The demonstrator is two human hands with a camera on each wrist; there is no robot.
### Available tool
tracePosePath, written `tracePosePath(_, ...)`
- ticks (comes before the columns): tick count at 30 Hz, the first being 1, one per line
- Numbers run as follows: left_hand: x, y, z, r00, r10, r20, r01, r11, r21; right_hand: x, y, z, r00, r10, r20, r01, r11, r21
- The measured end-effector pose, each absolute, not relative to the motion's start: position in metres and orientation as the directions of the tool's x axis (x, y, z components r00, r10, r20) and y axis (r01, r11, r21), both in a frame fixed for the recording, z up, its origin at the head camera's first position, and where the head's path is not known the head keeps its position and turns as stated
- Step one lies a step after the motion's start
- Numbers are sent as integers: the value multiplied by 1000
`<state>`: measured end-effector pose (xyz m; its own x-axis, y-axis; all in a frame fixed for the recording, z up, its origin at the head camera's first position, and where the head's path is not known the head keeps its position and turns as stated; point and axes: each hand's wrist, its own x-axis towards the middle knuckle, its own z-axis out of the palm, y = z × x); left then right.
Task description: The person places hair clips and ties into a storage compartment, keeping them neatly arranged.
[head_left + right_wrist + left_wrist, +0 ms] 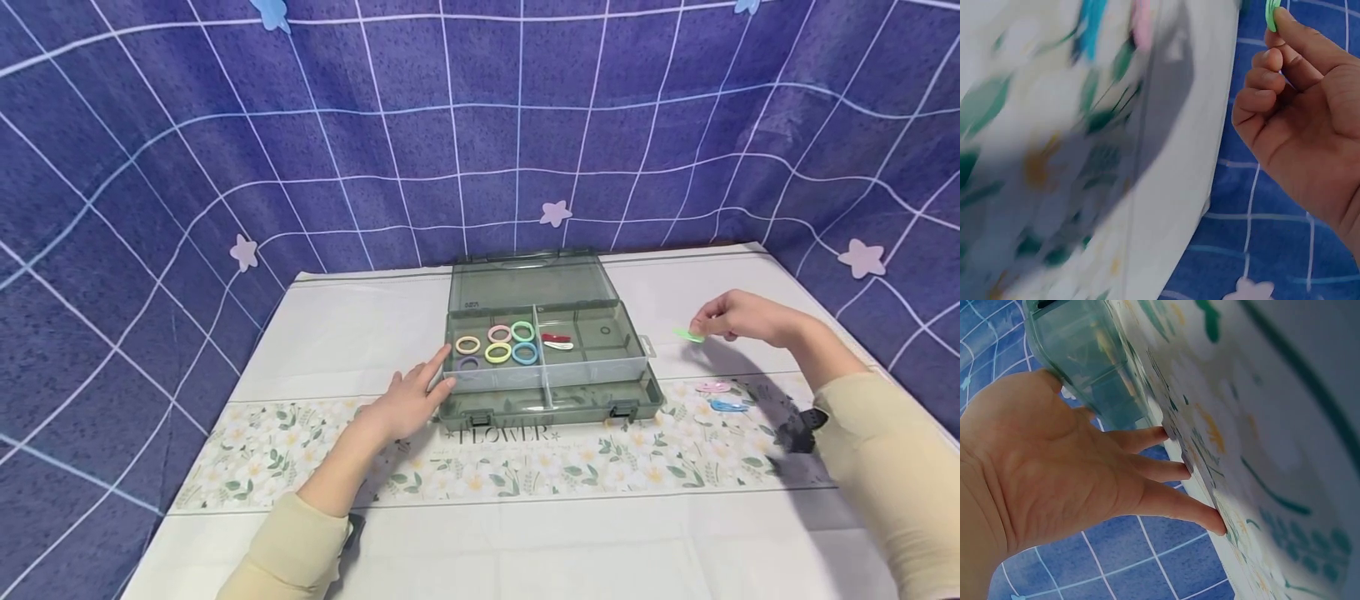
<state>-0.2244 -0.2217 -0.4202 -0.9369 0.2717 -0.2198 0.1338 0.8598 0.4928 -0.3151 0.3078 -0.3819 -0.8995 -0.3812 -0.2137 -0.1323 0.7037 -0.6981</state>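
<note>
Between thumb and forefinger my right hand (738,318) pinches a green hair clip (688,335), held up off the cloth to the right of the box. The same green clip (1272,15) shows at the top of the right wrist view. My left hand (408,400) lies with fingers spread at the left side of the dark translucent box (551,400), its thumb and forefinger against the box and other fingertips on the cloth. Several coloured hair ties (498,353) lie in the box's left compartment. A red clip (556,338) and a white clip (558,346) lie in the right one.
A pink clip (712,387) and a blue clip (729,406) lie on the flowered tablecloth (480,533) right of the box. The box's lid (532,282) is folded back behind it. A blue gridded curtain (480,142) hangs behind and beside the table.
</note>
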Motion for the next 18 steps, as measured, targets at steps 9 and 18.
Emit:
tracePosePath(9,-223,-220,-419,-941,242,-236,104,872,477,-334,262,-367,-884,-430,-183,-178,673,-718)
tracePosePath(18,-223,-220,-419,-938,262,-226,124,865,487,-343,214,-359,-849,-506,-152,-239,624,-743)
